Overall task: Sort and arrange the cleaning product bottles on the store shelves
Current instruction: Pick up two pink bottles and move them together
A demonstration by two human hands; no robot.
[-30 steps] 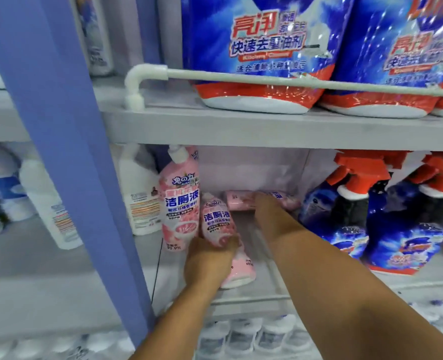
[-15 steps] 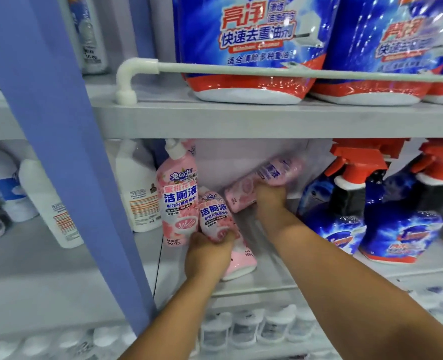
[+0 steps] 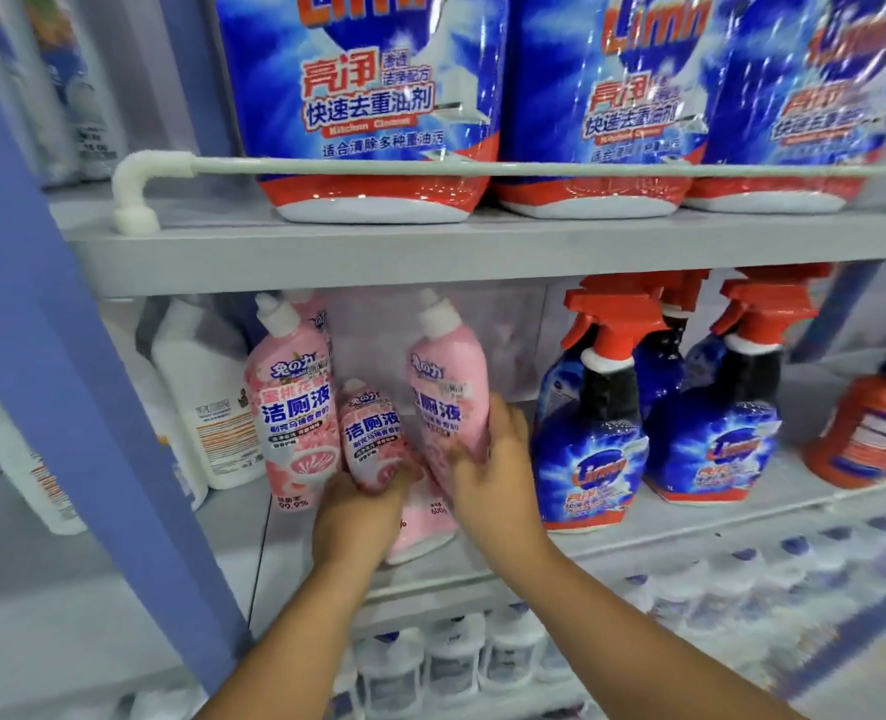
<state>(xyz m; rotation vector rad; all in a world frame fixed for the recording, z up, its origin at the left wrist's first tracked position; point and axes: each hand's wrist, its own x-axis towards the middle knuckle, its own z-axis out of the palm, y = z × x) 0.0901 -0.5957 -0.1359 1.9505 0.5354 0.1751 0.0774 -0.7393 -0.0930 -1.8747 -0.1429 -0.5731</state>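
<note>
A: Pink bottle (image 3: pixel 448 387), white cap up, nearly upright, middle shelf (image 3: pixel 690 527), between a tilted pink bottle (image 3: pixel 373 439) and the blue spray bottles (image 3: pixel 589 459). Right hand (image 3: pixel 487 475) wraps its lower body, fingers curled round the right flank. Base hidden; whether it touches the shelf cannot be told.

B: Left hand (image 3: pixel 360 517)?

A: Grips the tilted bottle low down, fingers curled under. That one leans away, against a standing pink bottle (image 3: pixel 292 407) at far left of the group.

B: How should the person finish the step well?

A: Judgement only: seat the right-hand bottle flat, label facing near, just beside its neighbour. Then tip the left-hand bottle upright into the gap. Keep clear of the spray triggers on the right; a knock there could topple one.

B: Risk?

A: Narrow bases, tall bodies. Release only once each stands steady.
</note>
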